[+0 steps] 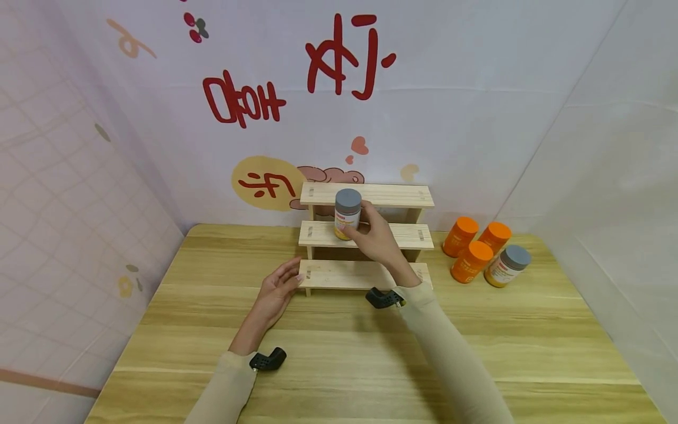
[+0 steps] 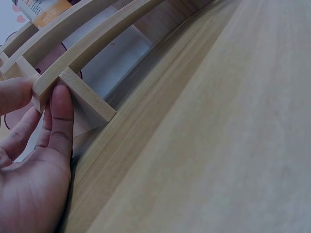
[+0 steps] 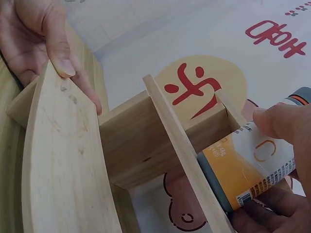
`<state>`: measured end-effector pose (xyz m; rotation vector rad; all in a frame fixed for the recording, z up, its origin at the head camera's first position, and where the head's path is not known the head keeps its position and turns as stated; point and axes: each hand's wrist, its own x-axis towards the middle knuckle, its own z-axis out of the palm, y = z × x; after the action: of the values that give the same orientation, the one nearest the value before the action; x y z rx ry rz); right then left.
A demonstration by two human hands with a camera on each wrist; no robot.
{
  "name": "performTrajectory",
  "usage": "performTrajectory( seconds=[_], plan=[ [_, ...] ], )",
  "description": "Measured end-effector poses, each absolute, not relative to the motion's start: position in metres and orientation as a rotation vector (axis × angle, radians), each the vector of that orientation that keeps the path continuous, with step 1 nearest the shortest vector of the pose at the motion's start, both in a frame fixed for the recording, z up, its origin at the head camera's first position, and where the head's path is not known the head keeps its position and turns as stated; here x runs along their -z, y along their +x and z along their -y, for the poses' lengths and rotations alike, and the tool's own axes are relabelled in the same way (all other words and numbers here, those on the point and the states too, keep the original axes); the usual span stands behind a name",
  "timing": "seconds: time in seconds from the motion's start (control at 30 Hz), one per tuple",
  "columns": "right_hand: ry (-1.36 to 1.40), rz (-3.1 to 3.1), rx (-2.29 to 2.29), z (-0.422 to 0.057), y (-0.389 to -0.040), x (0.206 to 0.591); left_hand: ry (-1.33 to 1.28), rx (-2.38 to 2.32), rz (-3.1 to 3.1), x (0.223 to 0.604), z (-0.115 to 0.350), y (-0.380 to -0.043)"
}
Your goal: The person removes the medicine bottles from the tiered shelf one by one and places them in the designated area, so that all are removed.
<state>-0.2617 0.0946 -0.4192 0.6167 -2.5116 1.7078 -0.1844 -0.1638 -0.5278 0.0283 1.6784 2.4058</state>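
Observation:
My right hand (image 1: 378, 238) grips a supplement bottle (image 1: 347, 213) with a grey lid and a white and yellow label. Upright, the bottle is at the left part of the middle step of a three-step wooden display rack (image 1: 365, 274); whether its base touches the step I cannot tell. In the right wrist view the bottle (image 3: 250, 162) shows its orange-yellow label, with thumb and fingers on opposite sides. My left hand (image 1: 275, 291) pinches the left end of the lowest step, thumb on top and fingers below, as the left wrist view shows.
Right of the rack, several bottles stand close together on the wooden table (image 1: 328, 353): orange bottles (image 1: 468, 263) and another grey-lidded bottle (image 1: 507, 267). A printed white backdrop (image 1: 466, 118) rises behind the rack, with side sheets left and right.

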Motion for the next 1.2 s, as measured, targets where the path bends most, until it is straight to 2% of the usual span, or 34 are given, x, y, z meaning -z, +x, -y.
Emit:
performTrajectory(
  seconds=[0.57,1.2],
  plan=[
    [0.534,2.472,-1.727,-0.118,-0.246,0.408,0.040,-2.397,-1.709,0.530,0.165,-0.186],
    [0.474,2.469,-1.601,-0.193,-0.208,0.400,0.067,-2.408,-1.681,0.529,0.164,-0.186]
  ],
)
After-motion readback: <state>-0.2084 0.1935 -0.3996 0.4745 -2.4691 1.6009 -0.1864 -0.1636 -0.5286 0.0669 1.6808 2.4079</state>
